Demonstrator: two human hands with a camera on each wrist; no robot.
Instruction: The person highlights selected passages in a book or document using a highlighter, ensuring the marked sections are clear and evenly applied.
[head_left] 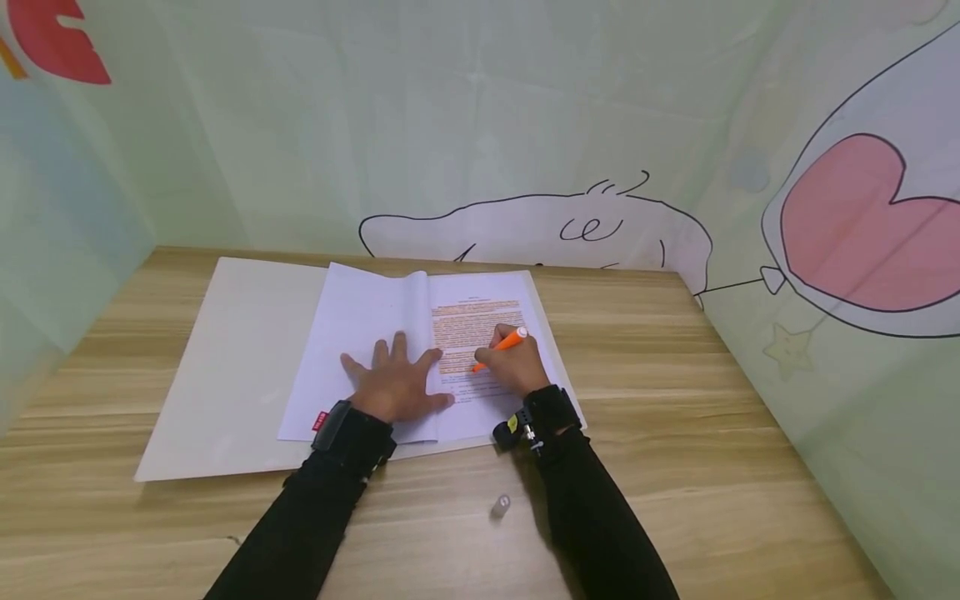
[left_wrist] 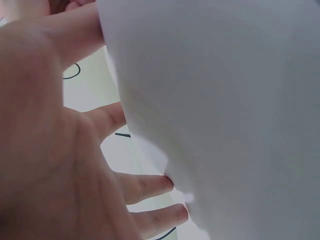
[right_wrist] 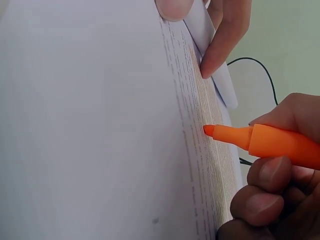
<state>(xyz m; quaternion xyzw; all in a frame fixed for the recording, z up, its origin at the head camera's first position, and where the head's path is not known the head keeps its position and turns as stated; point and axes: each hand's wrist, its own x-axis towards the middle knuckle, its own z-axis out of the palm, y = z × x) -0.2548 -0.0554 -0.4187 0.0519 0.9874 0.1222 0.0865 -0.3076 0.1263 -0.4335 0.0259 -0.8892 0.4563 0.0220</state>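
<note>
An open document (head_left: pixel 480 421) lies on the table, its right page printed and marked with orange highlighting over many lines. My right hand (head_left: pixel 516 364) grips an orange highlighter (head_left: pixel 512 339), the tip touching the printed text. In the right wrist view the orange highlighter (right_wrist: pixel 280 143) is pinched between thumb and curled fingers, its chisel tip on the lines. My left hand (head_left: pixel 397 383) rests with spread fingers across the fold, its thumb and index finger reaching onto the printed page. In the left wrist view the left hand (left_wrist: pixel 65 145) presses straight fingers against the white paper (left_wrist: pixel 215 110).
A light cover board (head_left: pixel 232 358) extends left under the pages. A small grey cap (head_left: pixel 500 506) lies on the wooden table (head_left: pixel 645 433) near the right forearm. A red tag (head_left: pixel 320 421) shows by the left wrist. Printed fabric walls (head_left: pixel 450 125) enclose the table's back and sides.
</note>
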